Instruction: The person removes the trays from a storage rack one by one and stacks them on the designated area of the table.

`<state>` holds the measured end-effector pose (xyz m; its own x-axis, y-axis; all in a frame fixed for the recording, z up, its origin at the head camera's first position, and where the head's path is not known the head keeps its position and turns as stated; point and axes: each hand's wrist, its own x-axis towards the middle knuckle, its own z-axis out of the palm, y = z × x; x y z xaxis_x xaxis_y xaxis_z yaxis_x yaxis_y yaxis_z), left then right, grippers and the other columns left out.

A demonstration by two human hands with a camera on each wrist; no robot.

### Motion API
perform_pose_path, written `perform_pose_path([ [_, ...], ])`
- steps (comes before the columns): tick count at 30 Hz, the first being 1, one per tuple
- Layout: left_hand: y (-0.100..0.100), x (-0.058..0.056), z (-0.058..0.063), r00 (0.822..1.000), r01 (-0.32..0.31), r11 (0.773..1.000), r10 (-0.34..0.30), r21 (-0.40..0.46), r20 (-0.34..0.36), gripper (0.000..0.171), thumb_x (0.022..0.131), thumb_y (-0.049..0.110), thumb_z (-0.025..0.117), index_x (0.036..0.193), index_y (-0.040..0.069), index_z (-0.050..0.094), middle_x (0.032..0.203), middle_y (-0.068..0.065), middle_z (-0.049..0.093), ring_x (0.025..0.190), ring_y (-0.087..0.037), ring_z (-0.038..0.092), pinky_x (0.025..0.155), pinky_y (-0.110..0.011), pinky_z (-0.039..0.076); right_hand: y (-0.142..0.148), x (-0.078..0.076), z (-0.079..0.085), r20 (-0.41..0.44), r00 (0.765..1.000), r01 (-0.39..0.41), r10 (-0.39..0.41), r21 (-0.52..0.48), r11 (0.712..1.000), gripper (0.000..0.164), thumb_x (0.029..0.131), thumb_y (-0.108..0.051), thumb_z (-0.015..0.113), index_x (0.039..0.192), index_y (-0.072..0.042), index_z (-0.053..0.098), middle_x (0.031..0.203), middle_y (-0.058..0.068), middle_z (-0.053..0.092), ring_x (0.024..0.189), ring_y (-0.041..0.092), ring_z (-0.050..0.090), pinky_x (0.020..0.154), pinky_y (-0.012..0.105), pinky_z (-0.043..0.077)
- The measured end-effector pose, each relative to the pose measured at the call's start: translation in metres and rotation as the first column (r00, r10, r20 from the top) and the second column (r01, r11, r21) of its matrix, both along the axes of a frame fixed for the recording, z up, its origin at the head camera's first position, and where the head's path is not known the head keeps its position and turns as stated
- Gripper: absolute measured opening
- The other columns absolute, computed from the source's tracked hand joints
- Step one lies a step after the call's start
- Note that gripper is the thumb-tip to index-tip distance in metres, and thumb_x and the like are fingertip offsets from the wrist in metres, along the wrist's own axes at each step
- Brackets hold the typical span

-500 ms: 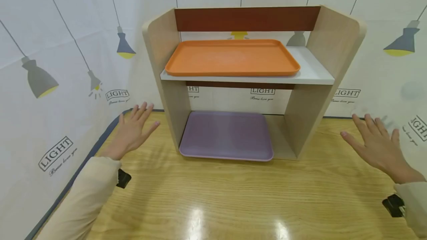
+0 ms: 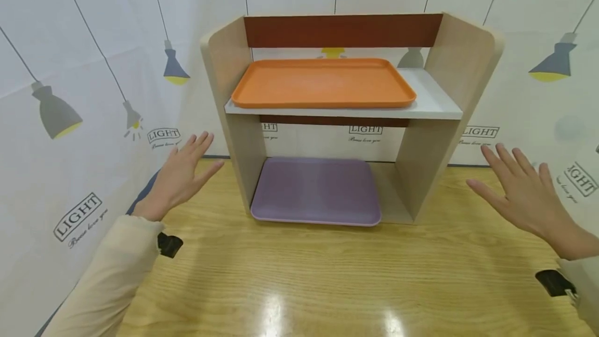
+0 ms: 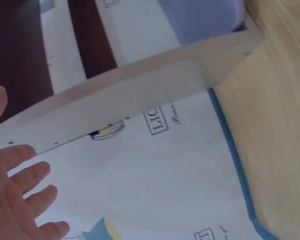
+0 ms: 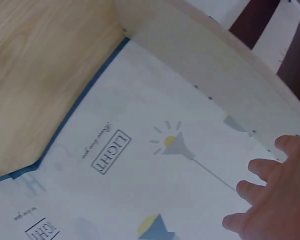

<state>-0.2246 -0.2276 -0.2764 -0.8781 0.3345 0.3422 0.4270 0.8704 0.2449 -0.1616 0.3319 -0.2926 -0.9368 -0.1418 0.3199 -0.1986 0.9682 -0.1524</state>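
Note:
A two-tier wooden shelf [image 2: 468, 61] stands at the back of the table. On its white upper board lies an orange tray [image 2: 323, 83], and a purple tray [image 2: 318, 191] lies on the bottom level, its front edge reaching the shelf's front. My left hand [image 2: 178, 178] hovers left of the shelf, fingers spread and holding nothing. On the other side, my right hand [image 2: 524, 196] is likewise raised with spread fingers, apart from the shelf. Both wrist views show the fingers near the shelf's outer side panels, with a gap to them.
The wood-grain table [image 2: 299, 274] stretches out in front of the shelf. Behind and to the left hangs a white cloth [image 2: 117, 25] printed with lamps and lettering. Each wrist carries a small black device [image 2: 170, 245].
Both hands have risen a little, and the right hand has come slightly closer to the shelf. The head view has shifted slightly. Both trays stay where they were on the shelf.

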Motion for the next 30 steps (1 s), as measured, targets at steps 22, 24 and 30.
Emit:
perform_pose_path([
  [22,0.014,-0.01,0.064,0.997,0.028,0.887,0.009,0.46,-0.079,0.054,0.084,0.033,0.059,0.131,0.013,0.044,0.128,-0.011,0.048,0.117,-0.027,0.043,0.092,-0.047,0.035,-0.05,0.004,0.065,-0.355,0.924,-0.187,0.139,-0.103,0.977,0.043,0.076,-0.011,0.069,0.114,0.003,0.055,0.104,0.024,0.058,0.082,0.039,0.058,0.065,0.049,0.045],
  [24,0.016,-0.01,0.069,0.999,0.016,0.874,0.0,0.485,-0.034,0.054,0.084,0.034,0.059,0.132,0.015,0.043,0.128,-0.01,0.048,0.115,-0.028,0.044,0.089,-0.048,0.037,-0.053,0.003,0.073,-0.364,0.921,-0.187,0.139,-0.101,0.977,0.039,0.075,-0.01,0.069,0.111,0.002,0.058,0.103,0.021,0.06,0.08,0.036,0.059,0.064,0.042,0.046],
  [30,0.019,-0.014,0.082,0.998,-0.036,0.872,0.008,0.487,0.059,0.059,0.083,0.039,0.059,0.133,0.015,0.041,0.128,-0.011,0.048,0.113,-0.029,0.046,0.086,-0.047,0.04,-0.066,-0.002,0.091,-0.37,0.913,-0.219,0.173,-0.086,0.972,0.03,0.077,-0.011,0.067,0.104,0.002,0.062,0.094,0.017,0.064,0.076,0.031,0.061,0.061,0.019,0.046],
])
